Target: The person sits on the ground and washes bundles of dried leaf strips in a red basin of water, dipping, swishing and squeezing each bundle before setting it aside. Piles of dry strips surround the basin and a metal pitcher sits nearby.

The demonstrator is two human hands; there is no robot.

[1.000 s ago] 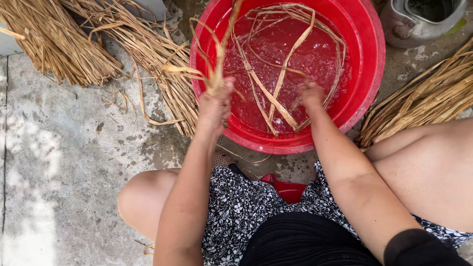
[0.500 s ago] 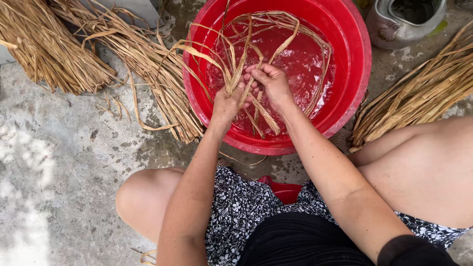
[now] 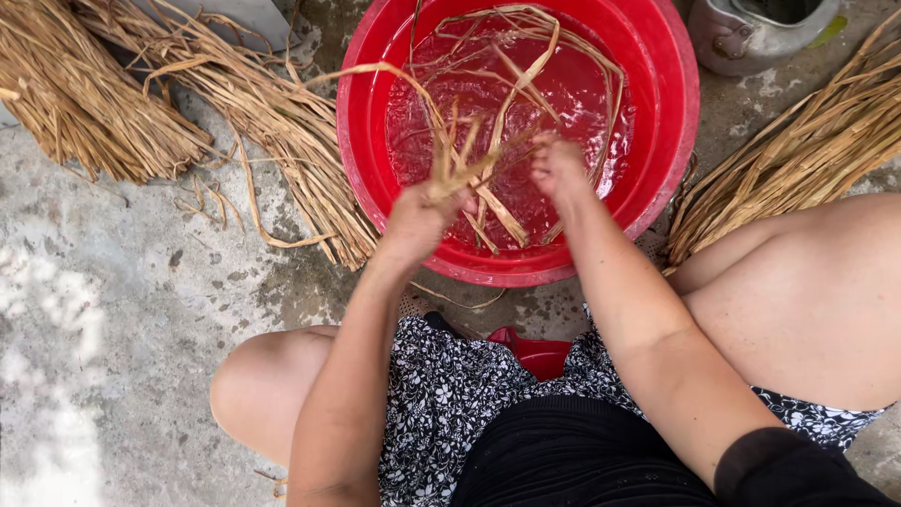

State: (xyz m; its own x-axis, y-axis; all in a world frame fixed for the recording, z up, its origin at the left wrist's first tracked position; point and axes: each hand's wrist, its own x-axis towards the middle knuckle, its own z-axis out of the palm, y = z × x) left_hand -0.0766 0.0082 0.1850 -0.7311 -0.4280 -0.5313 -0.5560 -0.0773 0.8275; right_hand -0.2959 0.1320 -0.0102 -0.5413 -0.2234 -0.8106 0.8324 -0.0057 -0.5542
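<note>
A bunch of wet, flat, tan straw strips (image 3: 460,169) stands gathered just left of the frame's centre, its short ends fanning upward and one long strip arching to the upper left. More loose strips of the same kind curl in the water of the round red plastic basin (image 3: 671,113), which fills the upper middle of the frame on grey concrete.

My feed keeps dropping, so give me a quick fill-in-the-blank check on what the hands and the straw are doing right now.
1. The left hand grips a bunch of wet straw strips above a round basin whose colour is ____.
2. The basin holds ____, with more strips floating in it.
3. The right hand is inside the basin, to the ____ of the left hand.
4. Dry straw bundles lie on the ____ floor.

Missing words: red; water; right; concrete
</note>
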